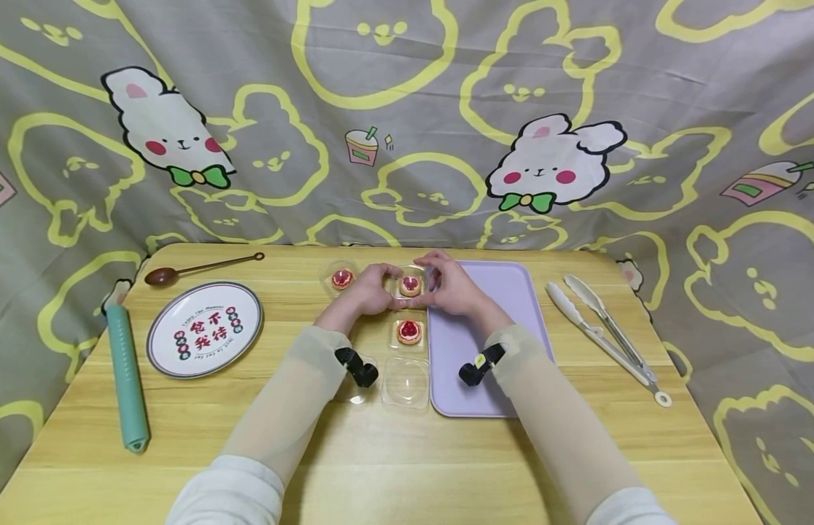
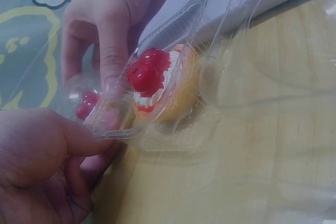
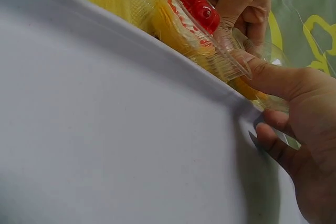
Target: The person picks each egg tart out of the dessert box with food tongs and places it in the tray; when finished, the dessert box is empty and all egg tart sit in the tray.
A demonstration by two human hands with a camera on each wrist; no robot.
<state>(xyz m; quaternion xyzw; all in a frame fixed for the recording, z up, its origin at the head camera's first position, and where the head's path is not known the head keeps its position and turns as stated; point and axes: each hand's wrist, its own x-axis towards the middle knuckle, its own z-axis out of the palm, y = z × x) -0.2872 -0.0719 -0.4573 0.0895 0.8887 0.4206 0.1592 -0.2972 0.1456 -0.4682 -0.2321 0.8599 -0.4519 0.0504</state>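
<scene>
The left hand (image 1: 373,290) and the right hand (image 1: 451,283) pinch a clear box (image 1: 413,269) from its two sides, between thumb and fingers. Inside the box is a small cake (image 1: 410,286) with red topping. The box is just beside the purple tray (image 1: 489,321). Nearer to the person, a second cake (image 1: 410,332) sits in clear plastic.

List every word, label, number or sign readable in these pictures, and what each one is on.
"Enjoy The Moment": plate, upper arc.
"食不 / 我待": plate, two rows of big red characters.
Plate, lower arc of lettering: too blurred to read.
Plate, small circles: characters too small to read.
Teal roll: row of marks, too small to read.
Yellow tag at the right wrist: too small to read.
</scene>
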